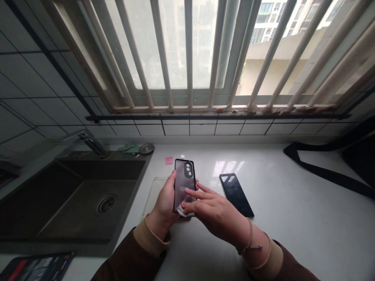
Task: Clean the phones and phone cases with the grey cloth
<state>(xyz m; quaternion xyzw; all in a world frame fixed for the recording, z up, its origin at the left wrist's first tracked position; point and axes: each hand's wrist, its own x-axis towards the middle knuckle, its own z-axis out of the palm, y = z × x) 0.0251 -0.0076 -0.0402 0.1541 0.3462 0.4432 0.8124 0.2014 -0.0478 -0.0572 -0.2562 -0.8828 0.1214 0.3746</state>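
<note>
I have my left hand (163,202) curled around the long edge of a dark smartphone (184,183), which stands tilted upright at centre frame above the counter (295,238). My right hand (218,210) reaches across it, its fingers (199,194) nearly closed on a white cloth (185,212) at the phone's lower end. A firm left grip and light, even right-hand pressure suit this hold.
</note>
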